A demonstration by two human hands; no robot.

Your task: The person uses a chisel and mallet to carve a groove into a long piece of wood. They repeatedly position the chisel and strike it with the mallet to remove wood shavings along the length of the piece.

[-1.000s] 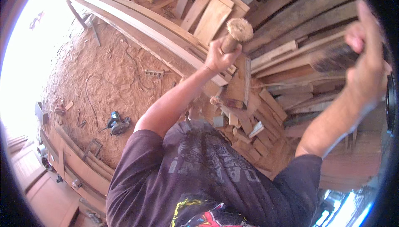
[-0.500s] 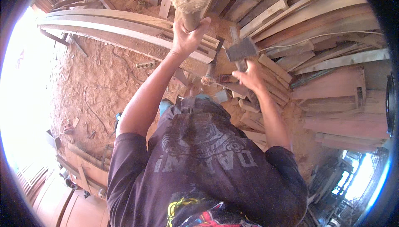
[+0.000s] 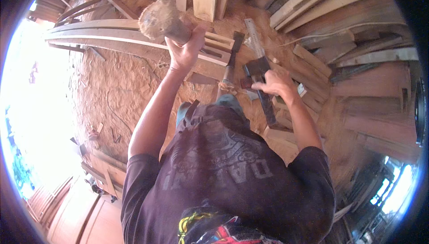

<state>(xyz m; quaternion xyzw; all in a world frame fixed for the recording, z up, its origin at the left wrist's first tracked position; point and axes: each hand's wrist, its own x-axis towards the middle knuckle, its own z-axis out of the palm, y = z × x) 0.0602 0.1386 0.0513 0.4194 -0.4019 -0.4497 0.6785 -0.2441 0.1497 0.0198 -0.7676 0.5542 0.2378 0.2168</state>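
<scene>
We see our left hand (image 3: pixel 187 50) clamped around a raised wooden mallet (image 3: pixel 160 20), while our right hand (image 3: pixel 272 83) grips a dark chisel (image 3: pixel 263 90) against the timber below. A glancing swing could strike those fingers.

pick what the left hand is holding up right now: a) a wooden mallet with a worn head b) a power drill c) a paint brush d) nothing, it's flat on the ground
A: the left hand is raised with its grip closed round the handle of a wooden mallet, whose rounded, frayed head sticks out to the left above the sawdust-covered ground, while the right hand rests on a dark tool lower down.
</scene>
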